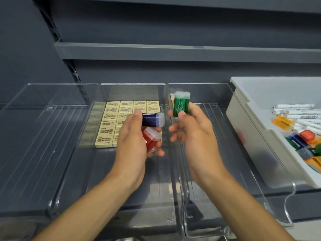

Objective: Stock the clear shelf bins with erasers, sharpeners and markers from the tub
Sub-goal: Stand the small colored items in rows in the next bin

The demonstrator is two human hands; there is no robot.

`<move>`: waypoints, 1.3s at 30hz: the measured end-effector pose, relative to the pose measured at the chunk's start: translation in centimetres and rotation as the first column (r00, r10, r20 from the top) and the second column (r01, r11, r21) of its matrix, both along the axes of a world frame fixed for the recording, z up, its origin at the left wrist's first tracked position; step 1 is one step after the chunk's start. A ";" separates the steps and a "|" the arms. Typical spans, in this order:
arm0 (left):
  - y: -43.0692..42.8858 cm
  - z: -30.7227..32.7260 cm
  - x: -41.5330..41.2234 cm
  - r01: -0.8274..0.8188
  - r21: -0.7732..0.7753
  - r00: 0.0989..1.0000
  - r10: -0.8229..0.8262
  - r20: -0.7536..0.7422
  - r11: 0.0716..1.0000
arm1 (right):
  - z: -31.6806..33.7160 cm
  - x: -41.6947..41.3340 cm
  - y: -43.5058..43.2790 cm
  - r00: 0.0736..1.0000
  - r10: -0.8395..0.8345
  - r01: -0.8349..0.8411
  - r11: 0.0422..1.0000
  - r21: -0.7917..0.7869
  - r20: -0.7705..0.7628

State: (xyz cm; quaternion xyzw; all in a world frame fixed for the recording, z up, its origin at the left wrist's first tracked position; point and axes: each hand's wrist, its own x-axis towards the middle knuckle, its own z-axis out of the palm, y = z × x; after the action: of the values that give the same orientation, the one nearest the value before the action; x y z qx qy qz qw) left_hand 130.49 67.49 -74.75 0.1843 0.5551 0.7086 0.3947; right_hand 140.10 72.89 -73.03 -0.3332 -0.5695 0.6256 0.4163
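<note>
Left hand [132,141] grips a blue sharpener [152,120] and a red sharpener [150,140] over the middle bin [132,188], right hand [194,134] pinches a green sharpener [181,104] over the right bin [225,129]: likely light, stiff, slick, so take by flat sides.

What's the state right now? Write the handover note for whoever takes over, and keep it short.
Left hand grips a blue sharpener and a red sharpener over the middle clear bin.
Right hand pinches a green sharpener upright, near the wall between that bin and the right clear bin.
Done: erasers lie in neat rows at the back of the middle bin.
Left: the three held sharpeners are not binned. The white tub on the right holds more sharpeners and white markers. The left clear bin shows no stock.
</note>
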 end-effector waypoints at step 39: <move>1.4 -1.9 -1.9 -0.043 -0.061 0.997 0.047 0.057 0.997 | -6.0 -1.7 14.1 0.607 -0.439 0.179 0.888 0.424 0.662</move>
State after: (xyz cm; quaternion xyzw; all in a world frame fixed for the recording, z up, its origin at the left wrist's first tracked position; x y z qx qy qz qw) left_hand 128.56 68.92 -76.63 0.1389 0.5683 0.7055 0.4001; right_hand 138.35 86.96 -79.01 -0.5818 -0.7134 0.2524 0.2980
